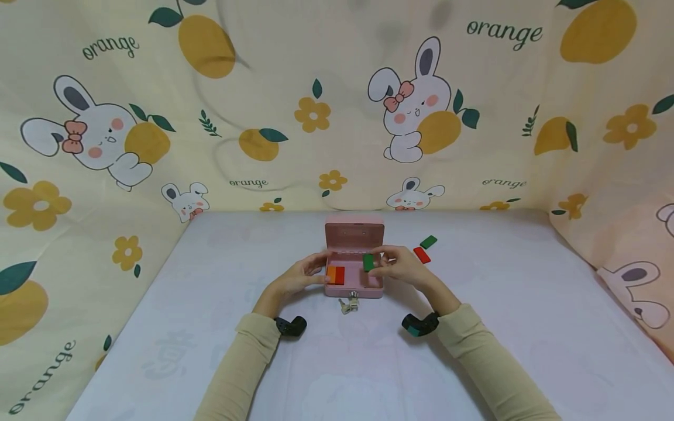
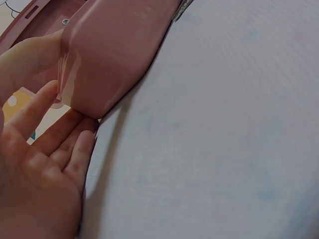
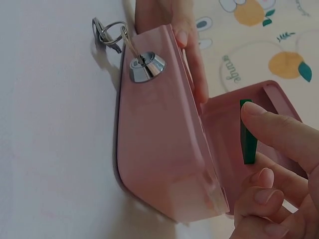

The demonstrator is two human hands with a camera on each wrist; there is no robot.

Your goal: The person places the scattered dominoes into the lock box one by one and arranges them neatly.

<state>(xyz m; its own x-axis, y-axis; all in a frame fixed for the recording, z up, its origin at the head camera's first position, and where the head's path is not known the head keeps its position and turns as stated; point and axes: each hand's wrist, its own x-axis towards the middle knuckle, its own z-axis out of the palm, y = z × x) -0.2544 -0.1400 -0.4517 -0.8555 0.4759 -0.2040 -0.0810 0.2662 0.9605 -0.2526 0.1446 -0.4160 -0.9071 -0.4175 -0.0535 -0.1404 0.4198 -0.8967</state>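
Note:
A pink cash box (image 1: 337, 292) stands on the table with its lid raised at the back. My left hand (image 1: 301, 276) holds the box's left side, the thumb at the rim and the fingers along the outer wall (image 2: 114, 64). Between thumb and fingers my right hand (image 1: 404, 266) pinches a green domino block (image 3: 248, 133) above the right part of the open box. Inside, at the left, lie an orange block (image 1: 331, 275) and a red block (image 1: 340, 275) side by side. A key sits in the front lock (image 3: 147, 67), with a key ring (image 3: 113, 33) hanging from it.
Behind and right of my right hand, another green block (image 1: 429, 241) and another red block (image 1: 422, 255) lie on the white table (image 1: 500, 280). A patterned cloth (image 1: 342, 164) rises behind the table and at both sides.

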